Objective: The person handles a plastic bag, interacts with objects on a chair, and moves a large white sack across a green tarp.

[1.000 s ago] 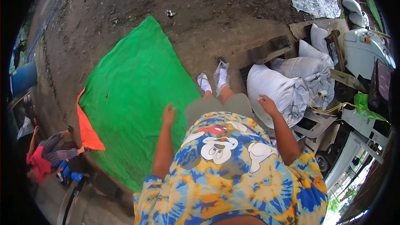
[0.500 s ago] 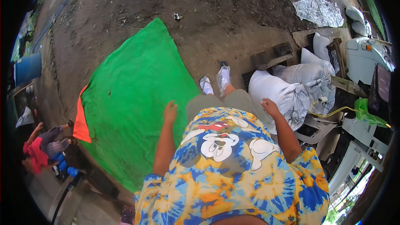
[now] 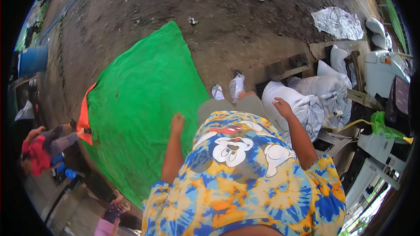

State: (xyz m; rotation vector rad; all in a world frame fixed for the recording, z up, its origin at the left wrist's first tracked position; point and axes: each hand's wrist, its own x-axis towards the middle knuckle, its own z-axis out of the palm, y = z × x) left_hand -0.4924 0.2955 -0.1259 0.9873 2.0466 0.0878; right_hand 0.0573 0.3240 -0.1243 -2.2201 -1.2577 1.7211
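Note:
I stand on bare dirt, looking down at my tie-dye shirt and my feet in white shoes (image 3: 232, 88). My left hand (image 3: 177, 121) hangs by my hip with nothing in it, just over the right edge of a large green tarp (image 3: 140, 105) spread on the ground. My right hand (image 3: 282, 106) is empty, fingers loosely apart, right beside a full white sack (image 3: 292, 105). An orange sheet (image 3: 85, 120) pokes out from under the tarp's left edge.
More white sacks (image 3: 326, 87) and wooden pieces lie to the right, with white appliances (image 3: 385, 67) behind them. A crumpled silver sheet (image 3: 337, 22) lies far right. A blue barrel (image 3: 33, 59) stands far left. A person in red (image 3: 37, 150) crouches at left; another person (image 3: 111, 216) is below.
The view has shifted as I stepped forward a little; the tarp and the person in red sit slightly lower and further left. Both hands stay empty at my sides.

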